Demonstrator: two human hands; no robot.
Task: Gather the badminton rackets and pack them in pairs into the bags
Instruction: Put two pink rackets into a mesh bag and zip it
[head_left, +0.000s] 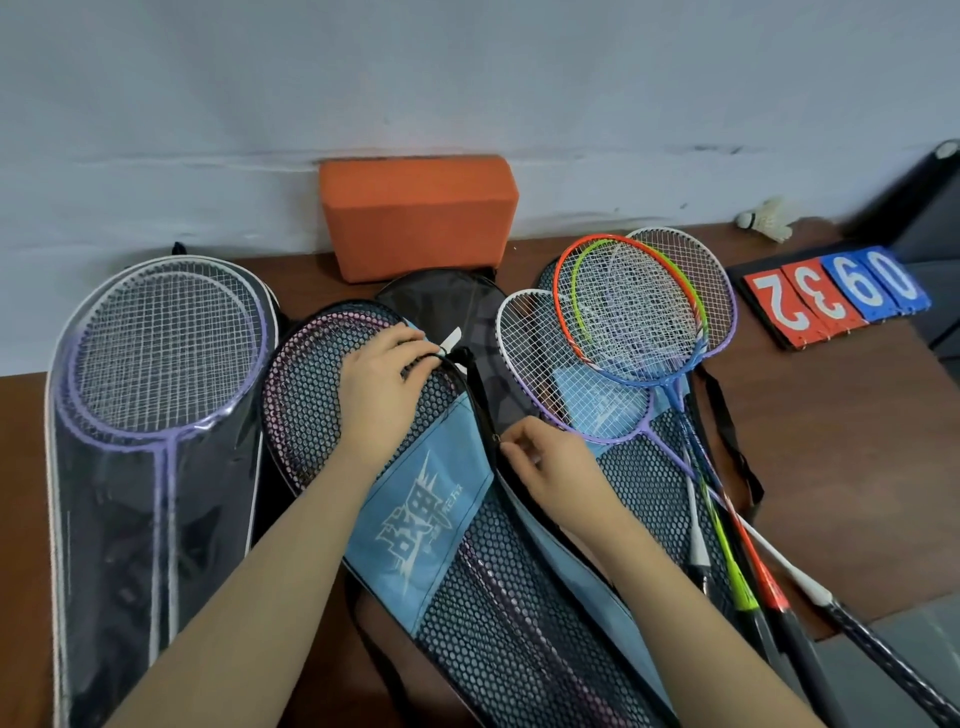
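A blue and black mesh racket bag (415, 514) lies in the middle of the table with pink-framed rackets (291, 379) inside it. My left hand (382, 389) rests on the bag's head end, fingers curled at its edge near a white tag. My right hand (540, 467) pinches the zipper pull on the bag's right edge. At the left, a clear bag (130, 499) holds two purple and white rackets (166, 348). Several loose rackets (639, 322), orange, green, blue, purple and white, lie piled on another mesh bag (649, 483) at the right.
An orange foam block (415, 218) leans on the wall at the back. A dark bag (447, 306) lies behind the middle bag. Flip score cards (836, 296) and a shuttlecock (769, 221) sit at the far right. The table's edge drops off at the lower right.
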